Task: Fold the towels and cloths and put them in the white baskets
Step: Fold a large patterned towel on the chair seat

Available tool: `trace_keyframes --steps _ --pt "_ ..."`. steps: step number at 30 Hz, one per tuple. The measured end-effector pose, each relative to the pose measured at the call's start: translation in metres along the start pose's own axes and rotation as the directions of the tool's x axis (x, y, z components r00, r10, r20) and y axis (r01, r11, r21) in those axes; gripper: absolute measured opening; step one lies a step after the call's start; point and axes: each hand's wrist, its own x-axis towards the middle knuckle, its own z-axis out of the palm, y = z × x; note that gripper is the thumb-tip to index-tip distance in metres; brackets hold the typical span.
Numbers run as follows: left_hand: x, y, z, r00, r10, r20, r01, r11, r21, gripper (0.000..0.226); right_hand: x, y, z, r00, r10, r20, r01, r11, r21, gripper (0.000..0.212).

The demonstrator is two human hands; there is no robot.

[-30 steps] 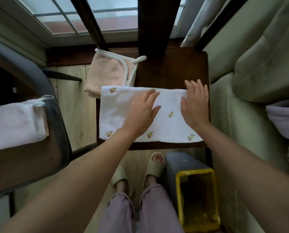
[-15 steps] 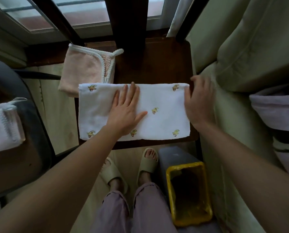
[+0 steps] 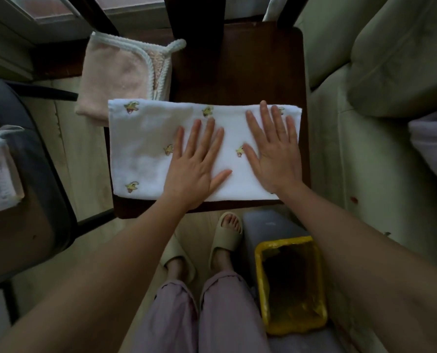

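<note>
A white towel (image 3: 146, 149) printed with small yellow figures lies folded into a long band across the near half of a dark wooden table (image 3: 237, 72). Its near edge runs just inside the table's near edge, and its left end hangs a little past the table's left edge. Both of the person's hands press flat on it, palms down, fingers spread and gripping nothing. The left hand (image 3: 197, 164) rests near the middle of the towel. The right hand (image 3: 276, 151) lies on the towel's right part, its fingertips close to the far fold, near the table's right edge.

At the table's far left corner sits a folded pink cloth (image 3: 118, 72) with a white crocheted border, overhanging the left edge; its near end touches the white towel or slips under it.

Below the table's near edge the person's feet in pale slippers (image 3: 226, 240) stand on the floor, beside a yellow bin (image 3: 291, 284). A light sofa (image 3: 377, 98) stands along the table's right side.
</note>
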Motion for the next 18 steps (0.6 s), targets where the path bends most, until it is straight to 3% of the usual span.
trace_keyframes --steps 4,7,10,12,14,16,18 --pt "0.003 0.000 -0.002 0.999 -0.015 0.030 0.015 1.000 0.001 0.080 0.000 -0.004 -0.001 0.997 0.082 -0.002 -0.082 0.997 0.004 0.064" --pt "0.007 -0.002 -0.012 1.000 -0.001 0.013 0.002 0.996 -0.093 0.075 -0.005 -0.021 -0.007 0.979 0.197 -0.048 -0.195 0.980 0.045 0.062" --pt "-0.003 -0.015 -0.028 0.984 -0.045 -0.171 -0.007 0.956 -0.294 0.060 -0.017 -0.048 -0.011 0.976 0.204 -0.074 -0.192 0.971 0.141 0.061" --pt "-0.019 -0.027 -0.038 0.912 -0.240 -0.334 0.070 0.891 -0.448 0.050 -0.019 -0.068 -0.010 0.983 0.171 -0.068 -0.157 0.972 0.173 0.061" --pt "-0.035 -0.038 -0.047 0.774 -0.518 -0.363 0.236 0.769 -0.594 0.049 -0.014 -0.086 -0.008 0.986 0.149 -0.069 -0.135 0.975 0.176 0.060" --pt "-0.043 -0.048 -0.053 0.621 -0.739 -0.260 0.418 0.593 -0.688 0.055 -0.007 -0.101 -0.005 0.987 0.150 -0.054 -0.137 0.971 0.194 0.060" --pt "-0.046 -0.059 -0.052 0.566 -0.821 -0.080 0.509 0.424 -0.749 0.066 0.001 -0.113 -0.001 0.987 0.158 -0.038 -0.148 0.970 0.191 0.060"
